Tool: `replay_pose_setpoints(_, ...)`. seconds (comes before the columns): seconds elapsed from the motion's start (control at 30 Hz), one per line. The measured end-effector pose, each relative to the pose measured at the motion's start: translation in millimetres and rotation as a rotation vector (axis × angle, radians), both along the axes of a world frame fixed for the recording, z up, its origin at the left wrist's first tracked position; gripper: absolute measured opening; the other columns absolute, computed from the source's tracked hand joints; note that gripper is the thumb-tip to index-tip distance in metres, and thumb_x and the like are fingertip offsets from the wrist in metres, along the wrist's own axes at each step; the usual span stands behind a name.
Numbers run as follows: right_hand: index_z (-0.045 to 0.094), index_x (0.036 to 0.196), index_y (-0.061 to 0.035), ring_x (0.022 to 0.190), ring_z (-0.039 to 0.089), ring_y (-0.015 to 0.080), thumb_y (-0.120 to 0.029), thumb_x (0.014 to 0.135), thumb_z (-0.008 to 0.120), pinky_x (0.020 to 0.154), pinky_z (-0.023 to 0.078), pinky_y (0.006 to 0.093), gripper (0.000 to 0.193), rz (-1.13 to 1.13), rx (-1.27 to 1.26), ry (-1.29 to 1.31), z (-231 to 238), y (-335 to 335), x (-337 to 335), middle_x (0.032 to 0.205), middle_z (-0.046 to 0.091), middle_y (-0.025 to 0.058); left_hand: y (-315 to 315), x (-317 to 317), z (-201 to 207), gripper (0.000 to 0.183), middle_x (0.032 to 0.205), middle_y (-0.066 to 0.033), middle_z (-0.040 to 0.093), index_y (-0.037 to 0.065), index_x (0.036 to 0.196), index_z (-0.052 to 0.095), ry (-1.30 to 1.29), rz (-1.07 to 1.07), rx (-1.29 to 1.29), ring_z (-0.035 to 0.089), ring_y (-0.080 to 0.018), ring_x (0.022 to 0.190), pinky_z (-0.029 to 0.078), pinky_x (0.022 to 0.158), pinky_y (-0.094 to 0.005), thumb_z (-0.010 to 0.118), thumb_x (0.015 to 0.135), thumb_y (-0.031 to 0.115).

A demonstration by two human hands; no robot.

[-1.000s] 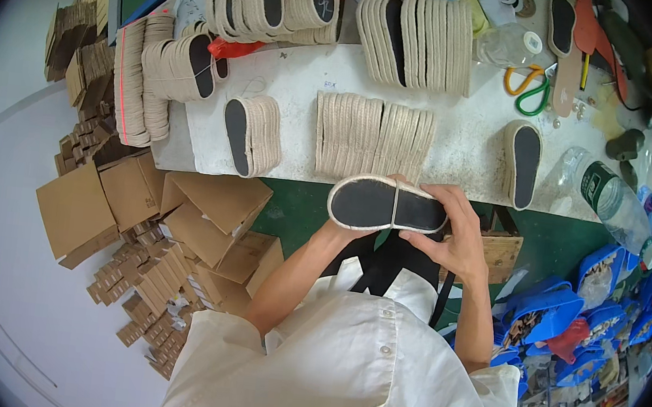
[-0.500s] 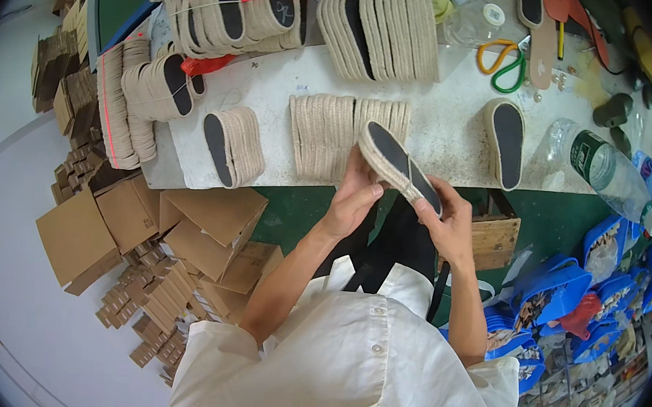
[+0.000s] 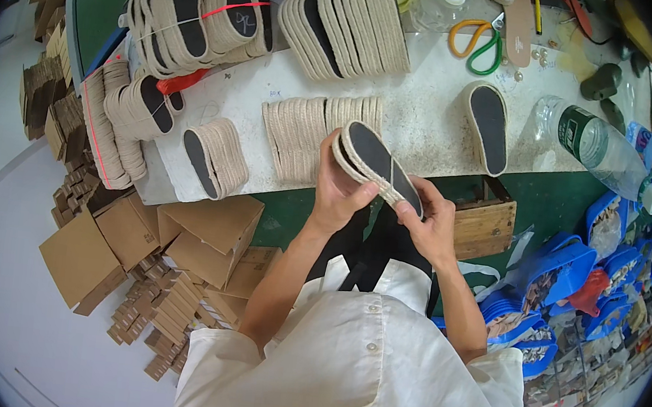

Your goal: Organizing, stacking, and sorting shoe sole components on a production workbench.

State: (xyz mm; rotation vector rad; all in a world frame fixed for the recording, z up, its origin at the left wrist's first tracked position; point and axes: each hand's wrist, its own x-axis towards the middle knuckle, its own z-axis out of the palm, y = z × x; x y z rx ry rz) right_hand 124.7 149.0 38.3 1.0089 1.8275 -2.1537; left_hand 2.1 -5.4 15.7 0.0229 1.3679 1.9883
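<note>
A small bundle of rope-edged shoe soles with a black underside is held slantwise above the table's front edge. A thin cord crosses the top sole. My left hand grips the near-left side, its thumb against the rope edge. At the lower right end my right hand pinches the soles between thumb and fingers. Just behind them stands a row of rope soles on the white table. A shorter stack of soles stands to the left, and another rope sole lies to the right, black side up.
Larger sole stacks and tied bundles fill the back left. Scissors with orange and green handles, a clear jar and a plastic bottle are at the right. Cardboard boxes and blue baskets flank me below.
The view has shifted, so the table's things sit further left. Both hands still grip the soles, which have turned slightly to show more of their black face.
</note>
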Motion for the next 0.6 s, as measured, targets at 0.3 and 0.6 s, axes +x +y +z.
replay_pose_setpoints(0.3, 0.057, 0.134, 0.0080, 0.085, 0.068, 0.0134, -0.019, 0.099, 0.068, 0.074, 0.058, 0.0289, 0.045, -0.205, -0.327, 0.003, -6.3, -5.9, 4.2, 0.102, 0.072, 0.0101, 23.4, -8.7, 7.2, 0.088, 0.132, -0.0148, 0.051, 0.004, 0.153, 0.025, -0.003, -0.032, -0.013, 0.060, -0.0242, 0.118, 0.053, 0.103, -0.0419, 0.078, 0.083, 0.005)
replay_pose_setpoints(0.6, 0.056, 0.133, 0.0088, 0.078, 0.072, 0.0171, -0.029, 0.106, 0.056, 0.071, 0.058, 0.0303, 0.047, -0.084, -0.277, 0.072, -8.7, 11.0, 6.8, 0.098, 0.073, 0.0118, 27.2, -19.3, 6.8, 0.085, 0.146, -0.0232, 0.049, 0.002, 0.153, 0.028, 0.050, -0.156, -0.016, 0.062, -0.0362, 0.125, 0.052, 0.108, -0.0509, 0.078, 0.085, 0.017)
